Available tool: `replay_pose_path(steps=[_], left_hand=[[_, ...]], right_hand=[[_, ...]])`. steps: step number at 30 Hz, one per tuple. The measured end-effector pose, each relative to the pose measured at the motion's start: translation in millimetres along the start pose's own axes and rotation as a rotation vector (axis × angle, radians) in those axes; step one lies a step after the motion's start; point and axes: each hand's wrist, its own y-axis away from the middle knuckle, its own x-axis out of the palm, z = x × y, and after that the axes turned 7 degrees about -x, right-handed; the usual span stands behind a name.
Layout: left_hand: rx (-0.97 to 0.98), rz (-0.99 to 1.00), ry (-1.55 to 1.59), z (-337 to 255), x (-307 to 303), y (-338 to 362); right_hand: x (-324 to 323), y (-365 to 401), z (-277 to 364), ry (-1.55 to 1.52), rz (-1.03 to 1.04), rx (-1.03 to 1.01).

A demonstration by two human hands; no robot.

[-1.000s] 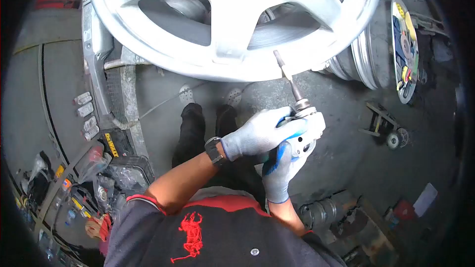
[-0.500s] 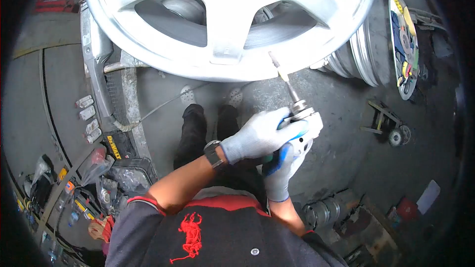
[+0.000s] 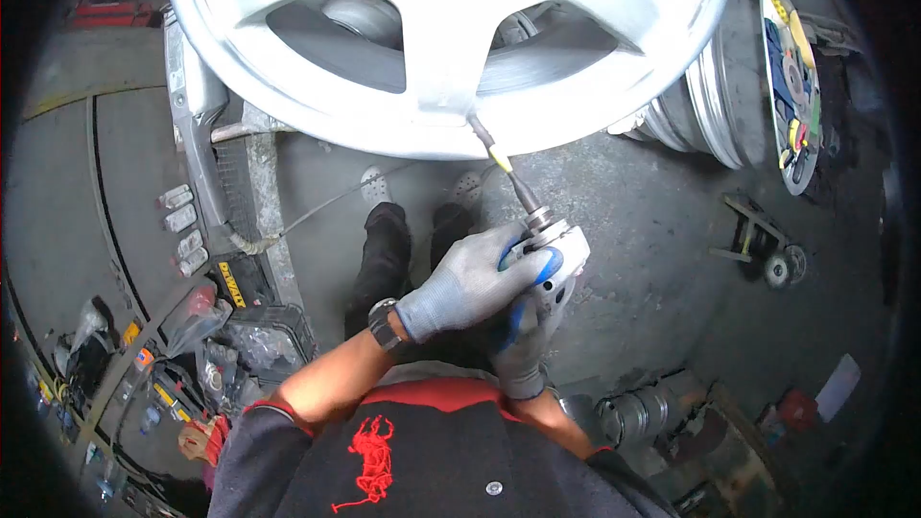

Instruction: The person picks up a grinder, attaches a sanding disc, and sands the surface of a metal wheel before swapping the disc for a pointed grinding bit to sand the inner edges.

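Note:
A large silver alloy wheel (image 3: 443, 58) with wide spokes fills the top of the head view. Both my gloved hands hold a grinder (image 3: 573, 251) fitted with a long shaft, which carries a yellow band and a slim burr at its end (image 3: 480, 127). The burr's tip is right at the foot of the middle spoke, by the rim. My left hand (image 3: 465, 278) wraps round the grinder's head, near the shaft's base. Lower down, my right hand (image 3: 523, 350) is closed round its body, partly hidden behind my left hand and the tool.
To the right stand another wheel (image 3: 712, 101) and a round tray (image 3: 775, 134) bearing tools and discs. A small wheeled frame (image 3: 753, 235) sits on the floor. At left are a metal stand (image 3: 203, 134), several small boxes (image 3: 180, 219) and a DeWalt case (image 3: 235, 285).
Both hands have moved left and slightly down with the grinder. The burr's tip has shifted from the rim's right portion to the foot of the middle spoke.

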Motion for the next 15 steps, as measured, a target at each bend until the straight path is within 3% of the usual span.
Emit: replay_pose_path(steps=[2,5,7,11,15], left_hand=[[-0.014,-0.016,-0.025,-2,2,-1],[0.053,-0.011,0.046,-8,13,-13],[0.041,0.023,-0.010,-14,18,-27],[0.118,0.033,0.026,-23,22,-35],[0.059,0.035,0.006,-8,13,-21]], right_hand=[[-2,-2,2,-0.085,0.000,0.033],[-3,-16,13,0.092,-0.038,0.079],[3,-22,25,-0.016,-0.158,0.102],[-19,-23,-2,-0.047,-0.119,-0.144],[-7,-15,11,0.190,-0.054,-0.146]])
